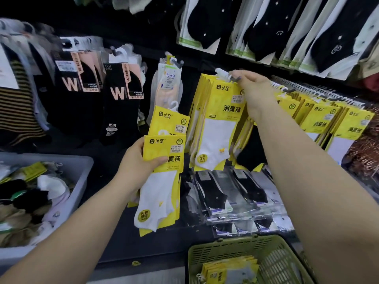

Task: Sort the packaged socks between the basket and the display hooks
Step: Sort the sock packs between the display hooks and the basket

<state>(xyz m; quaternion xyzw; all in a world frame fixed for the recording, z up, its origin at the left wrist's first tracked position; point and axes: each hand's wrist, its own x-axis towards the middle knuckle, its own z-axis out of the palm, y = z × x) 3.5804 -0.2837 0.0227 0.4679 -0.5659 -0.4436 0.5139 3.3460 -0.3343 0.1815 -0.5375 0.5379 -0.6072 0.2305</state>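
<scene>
Your left hand (pixel 137 160) grips two yellow sock packs (pixel 164 149), fingers curled round them. Your right hand (pixel 252 89) pinches one white hook (pixel 222 73) atop the hanging bunch (pixel 217 128). One green basket (pixel 283 261) sits near right.

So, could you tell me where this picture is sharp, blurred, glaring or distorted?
In the head view, the yellow packs held in the left hand read sharp; the striped socks at far left are smeared; the right hand, pinching the hanging pack, blurs slightly at the fingertips; the clear packs of black socks catch glare; the wide lens bows both forearms.
</scene>
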